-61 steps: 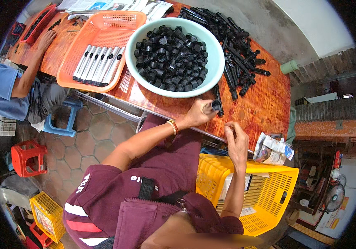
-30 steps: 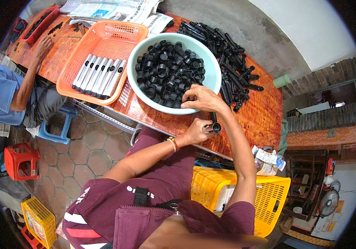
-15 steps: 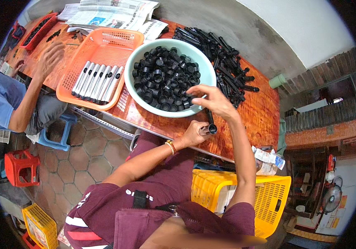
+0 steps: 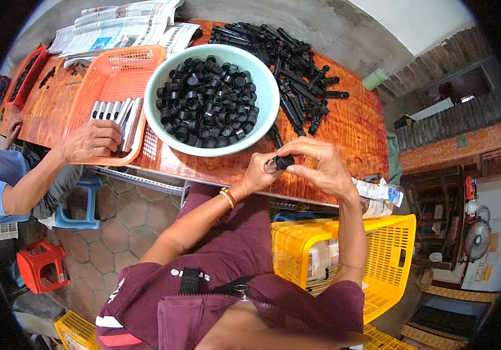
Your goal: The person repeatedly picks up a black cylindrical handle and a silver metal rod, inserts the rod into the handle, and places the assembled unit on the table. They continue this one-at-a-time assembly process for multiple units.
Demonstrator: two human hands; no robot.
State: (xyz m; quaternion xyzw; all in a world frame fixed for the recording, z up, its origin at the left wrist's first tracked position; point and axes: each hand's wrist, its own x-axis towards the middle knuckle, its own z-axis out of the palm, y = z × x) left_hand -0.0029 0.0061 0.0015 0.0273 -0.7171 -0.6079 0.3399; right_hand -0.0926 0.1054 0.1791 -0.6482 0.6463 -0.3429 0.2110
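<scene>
My left hand (image 4: 256,175) is wrapped round a silver tube (image 4: 270,166) above the table's front edge. At the tube's end sits a black cap (image 4: 285,161), which the thumb and fingers of my right hand (image 4: 325,169) grip. Whether the cap is fully seated cannot be told. Just beyond my hands stands a pale green basin (image 4: 270,105) full of loose black caps (image 4: 206,105). Behind and to its right lies a heap of black rod-shaped parts (image 4: 300,87). An orange basket (image 4: 96,81) left of the basin holds several silver tubes (image 4: 129,128).
A co-worker's hand (image 4: 96,140) reaches onto the tubes in the orange basket. Newspapers (image 4: 125,29) lie at the back left. A yellow crate (image 4: 390,256) stands below the table at my right. On the floor are a red stool (image 4: 43,265) and a blue stool (image 4: 84,204).
My right hand has come from the basin's rim to the tube's end, where a black cap now covers the opening. The co-worker's hand has lowered onto the tubes in the orange basket.
</scene>
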